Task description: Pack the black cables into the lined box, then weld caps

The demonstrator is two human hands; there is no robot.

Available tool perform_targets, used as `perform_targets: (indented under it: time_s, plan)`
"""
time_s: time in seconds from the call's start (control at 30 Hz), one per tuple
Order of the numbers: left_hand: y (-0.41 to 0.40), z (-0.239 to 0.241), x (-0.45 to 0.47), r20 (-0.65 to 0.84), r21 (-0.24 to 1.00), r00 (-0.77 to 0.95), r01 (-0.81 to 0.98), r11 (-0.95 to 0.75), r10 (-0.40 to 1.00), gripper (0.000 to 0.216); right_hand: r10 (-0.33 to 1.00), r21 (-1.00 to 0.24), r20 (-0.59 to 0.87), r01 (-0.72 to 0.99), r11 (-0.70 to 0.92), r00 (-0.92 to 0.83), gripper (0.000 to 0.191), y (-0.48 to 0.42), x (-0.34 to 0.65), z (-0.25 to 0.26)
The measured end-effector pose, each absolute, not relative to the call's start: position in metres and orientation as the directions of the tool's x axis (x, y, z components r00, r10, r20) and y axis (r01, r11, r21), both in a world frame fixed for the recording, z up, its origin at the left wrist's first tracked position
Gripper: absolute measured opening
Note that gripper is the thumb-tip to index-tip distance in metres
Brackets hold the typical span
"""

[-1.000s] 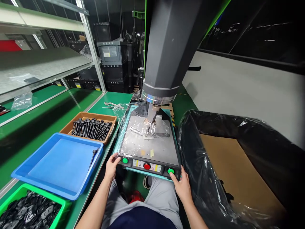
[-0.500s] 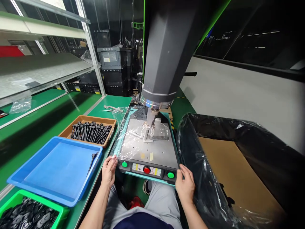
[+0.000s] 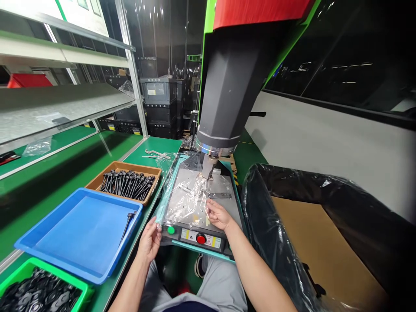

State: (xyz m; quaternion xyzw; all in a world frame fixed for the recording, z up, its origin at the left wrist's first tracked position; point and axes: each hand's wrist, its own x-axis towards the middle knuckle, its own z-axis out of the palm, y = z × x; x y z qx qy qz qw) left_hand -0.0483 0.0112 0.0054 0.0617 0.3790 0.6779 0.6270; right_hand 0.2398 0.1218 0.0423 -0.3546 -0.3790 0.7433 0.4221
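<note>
A clear plastic bag (image 3: 182, 207) lies crumpled across the metal plate (image 3: 224, 216) of a press-like machine, under its welding-type horn (image 3: 209, 167). My left hand (image 3: 151, 240) is closed at the plate's front left corner, pinching the bag's near edge. Over the middle of the plate, my right hand (image 3: 220, 214) has its fingertips pinched together on the bag's right edge. Below the hands, the front panel carries a green button (image 3: 170, 230) and a red button (image 3: 201, 238). My right forearm covers the panel's right end.
On the green bench to the left are a blue tray (image 3: 20, 243) with a few black stemmed parts, a brown tray (image 3: 92, 184) full of such parts, and a green bin (image 3: 85, 291) of black pieces. At right stands a box lined with black plastic (image 3: 260, 208).
My right hand has moved from the panel's right corner to the middle of the plate and now pinches the bag. My left hand stays near its corner. The view has tilted up slightly.
</note>
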Motion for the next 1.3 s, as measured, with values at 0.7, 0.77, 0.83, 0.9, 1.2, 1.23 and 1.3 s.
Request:
perform_targets:
  time_s: [0.7, 0.77, 0.83, 0.9, 1.2, 1.23, 1.3]
  plan:
    - [0.029, 0.023, -0.060, -0.333, 0.660, -0.264, -0.750, 0.024, 0.905, 0.037, 0.855, -0.704, 0.519, 0.568, 0.426, 0.003, 0.027, 0.221, 0.239, 0.101]
    - [0.029, 0.025, -0.059, -0.343, 0.657, -0.264, -0.754, 0.029, 0.901, 0.037, 0.847, -0.721, 0.531, 0.540, 0.434, 0.027, 0.027, 0.218, 0.239, 0.109]
    - [0.029, 0.026, -0.058, -0.350, 0.656, -0.258, -0.753, 0.039, 0.901, 0.037, 0.857, -0.768, 0.513, 0.474, 0.430, 0.052, 0.030, 0.212, 0.238, 0.117]
    - [0.029, 0.026, -0.057, -0.364, 0.666, -0.256, -0.744, 0.058, 0.895, 0.038, 0.892, -0.838, 0.447, 0.383, 0.388, 0.074, 0.035, 0.200, 0.240, 0.122]
    - [0.023, 0.022, -0.052, -0.462, 0.788, -0.251, -0.556, 0.264, 0.851, 0.037, 0.978, -0.982, -0.185, -0.010, -0.187, -0.091, 0.042, 0.079, 0.294, 0.109]
    - [0.020, 0.022, -0.053, -0.477, 0.795, -0.244, -0.530, 0.295, 0.844, 0.038, 0.945, -0.957, -0.280, -0.022, -0.288, -0.171, 0.042, 0.066, 0.301, 0.109]
    - [0.012, 0.022, -0.055, -0.502, 0.818, -0.270, -0.456, 0.350, 0.822, 0.043, 0.869, -0.908, -0.390, -0.028, -0.417, -0.303, 0.041, 0.046, 0.310, 0.112]
